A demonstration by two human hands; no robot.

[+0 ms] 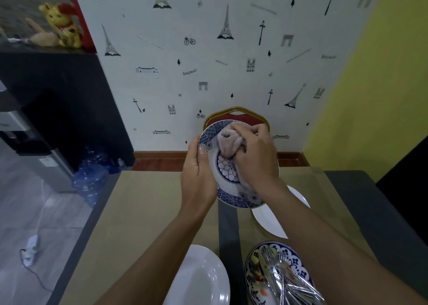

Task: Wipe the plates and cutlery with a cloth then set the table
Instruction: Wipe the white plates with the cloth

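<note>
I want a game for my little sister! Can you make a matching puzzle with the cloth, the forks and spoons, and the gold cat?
1 cloth
2 cutlery
3 gold cat

A on the dark cabinet
B bunched in the right hand, against the held plate
C piled on the patterned plate on the table

Pairs: 1-B, 2-C, 3-A

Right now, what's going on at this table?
A person is wiping a blue-patterned plate, held tilted above the table. The left hand grips its left rim while the right hand presses a bunched cloth against its face. On the table lie a near white plate, a far white plate, and a second patterned plate holding the cutlery.
</note>
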